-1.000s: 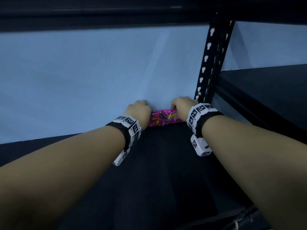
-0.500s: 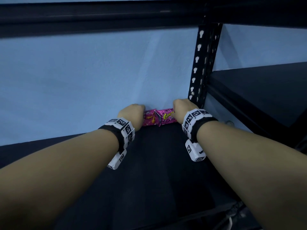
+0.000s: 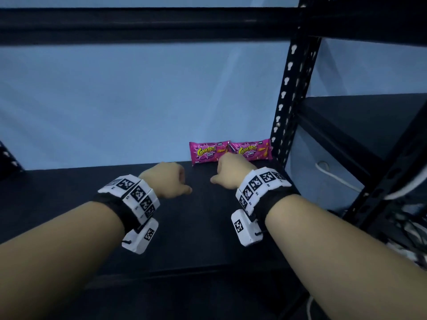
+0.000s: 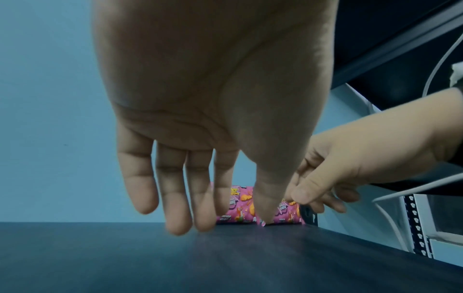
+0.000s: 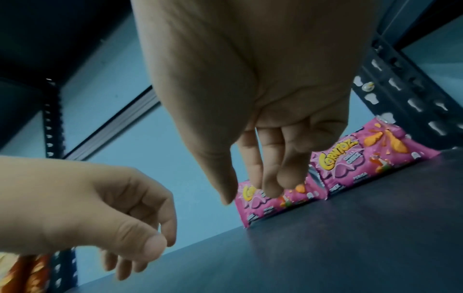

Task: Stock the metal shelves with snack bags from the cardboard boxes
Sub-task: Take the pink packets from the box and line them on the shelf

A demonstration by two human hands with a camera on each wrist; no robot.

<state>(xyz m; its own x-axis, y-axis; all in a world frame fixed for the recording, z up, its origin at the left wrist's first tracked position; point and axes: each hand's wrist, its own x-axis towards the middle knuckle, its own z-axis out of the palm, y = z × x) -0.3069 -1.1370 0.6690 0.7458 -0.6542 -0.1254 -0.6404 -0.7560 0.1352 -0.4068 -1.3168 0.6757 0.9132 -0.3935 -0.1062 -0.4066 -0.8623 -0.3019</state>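
Two pink snack bags stand side by side against the blue wall at the back right of the dark shelf (image 3: 115, 185): the left bag (image 3: 206, 152) (image 5: 273, 200) and the right bag (image 3: 253, 150) (image 5: 371, 150). In the left wrist view both bags (image 4: 240, 206) show behind the fingers. My left hand (image 3: 165, 179) (image 4: 180, 198) hovers over the shelf with relaxed, straight fingers and holds nothing. My right hand (image 3: 231, 169) (image 5: 263, 178) hangs just in front of the bags, fingers loosely bent, empty.
A black perforated upright (image 3: 291, 93) stands just right of the bags. Another dark shelf (image 3: 369, 116) lies to the right, with white cables (image 3: 335, 176) below it. A black beam (image 3: 138, 24) crosses overhead. Orange bags (image 5: 22, 273) show at the far left low down.
Both hands have let go of the pink bags and drawn back toward me. The bags now stand alone against the wall.
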